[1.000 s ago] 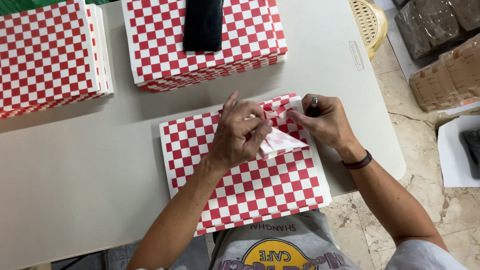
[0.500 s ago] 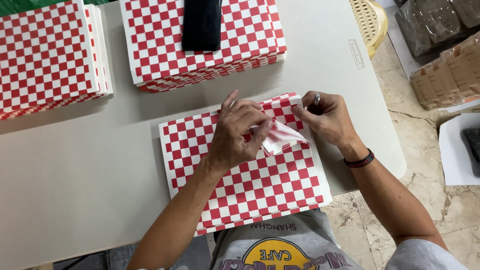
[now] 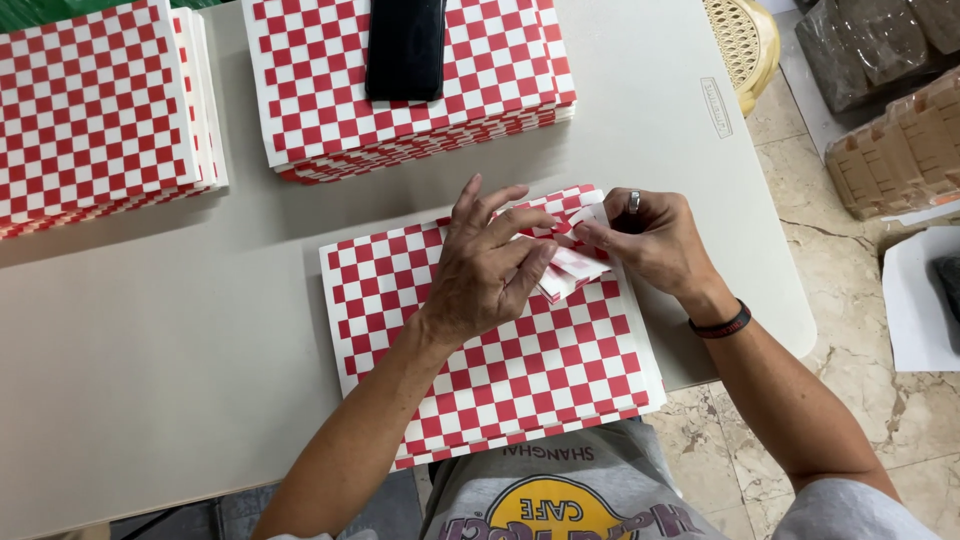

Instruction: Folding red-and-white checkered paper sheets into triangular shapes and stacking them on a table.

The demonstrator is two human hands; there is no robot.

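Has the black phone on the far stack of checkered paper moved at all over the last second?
No. The black phone lies at the same spot on the far checkered stack; only the left hand and right hand shifted slightly.

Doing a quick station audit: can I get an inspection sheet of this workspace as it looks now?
Surface: grey table, plain top.
Job's things: checkered sheet at the near edge, its far right corner folded up into a small folded piece.
Clutter: two checkered stacks; black phone on the right one.
Grips: left hand presses the fold; right hand pinches the corner.
Cables: nothing seen.
Surroundings: tiled floor, woven basket, wrapped packs.
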